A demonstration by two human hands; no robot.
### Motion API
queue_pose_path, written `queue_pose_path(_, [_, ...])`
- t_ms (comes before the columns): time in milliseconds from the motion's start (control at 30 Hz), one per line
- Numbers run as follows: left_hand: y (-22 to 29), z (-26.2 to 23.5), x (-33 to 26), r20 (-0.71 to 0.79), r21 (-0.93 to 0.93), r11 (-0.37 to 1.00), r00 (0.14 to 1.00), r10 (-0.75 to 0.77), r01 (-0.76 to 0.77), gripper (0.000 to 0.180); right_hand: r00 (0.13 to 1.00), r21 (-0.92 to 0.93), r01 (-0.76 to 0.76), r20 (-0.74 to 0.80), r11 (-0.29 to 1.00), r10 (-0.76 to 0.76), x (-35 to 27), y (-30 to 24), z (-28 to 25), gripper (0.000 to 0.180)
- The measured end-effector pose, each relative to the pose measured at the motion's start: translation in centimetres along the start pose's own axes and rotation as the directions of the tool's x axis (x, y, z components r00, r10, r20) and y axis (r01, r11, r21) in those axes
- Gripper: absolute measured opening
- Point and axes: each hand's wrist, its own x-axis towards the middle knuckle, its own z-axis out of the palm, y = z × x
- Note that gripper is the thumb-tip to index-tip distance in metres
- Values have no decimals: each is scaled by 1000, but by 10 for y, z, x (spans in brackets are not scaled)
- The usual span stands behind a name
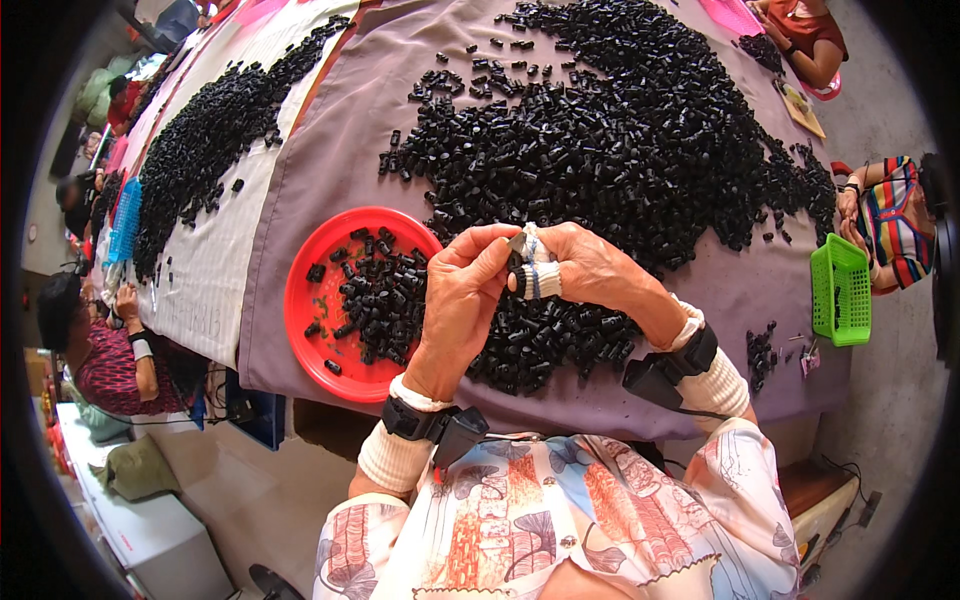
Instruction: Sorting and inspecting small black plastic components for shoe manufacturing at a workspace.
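Note:
My left hand [462, 290] and my right hand [585, 265] meet in front of me, over the near edge of a big heap of small black cylindrical parts [600, 130]. Thumb and fingers of the left are pinched at a small greyish, flat-looking tip [517, 242]. White cloth bands with dark stripes [541, 280] wrap fingers of my right hand, which is closed around a small black part [516, 268], mostly hidden by the fingers. Left of my hands sits a round red tray [308, 290] with many of the same black parts and some tiny scraps.
A green basket [840, 290] stands at the table's right edge, near a few loose black parts [762, 358]. Another heap [205, 140] lies on the white cloth at left, beside a blue basket [125, 220]. Other people sit around the tables, one [890, 220] at right.

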Motion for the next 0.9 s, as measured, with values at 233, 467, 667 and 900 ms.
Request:
queue_pose_path(233, [0, -3, -1, 36, -49, 999, 999, 8, -6, 17, 981, 239, -185, 100, 953, 166, -2, 9, -1, 33])
queue_pose_path(467, [-2, -5, -3, 45, -210, 974, 996, -77, 85, 19, 995, 139, -101, -9, 985, 104, -1, 3, 2, 34])
queue_pose_path(667, [0, -4, -4, 64, -218, 973, 996, -67, 79, 20, 999, 35, -5, -46, 999, 7, 2, 3, 3, 38])
queue_pose_path(900, [-2, -6, -4, 35, -186, 980, 997, -69, 74, 20, 996, -66, 19, -85, 998, -25, 4, 13, 5, 37])
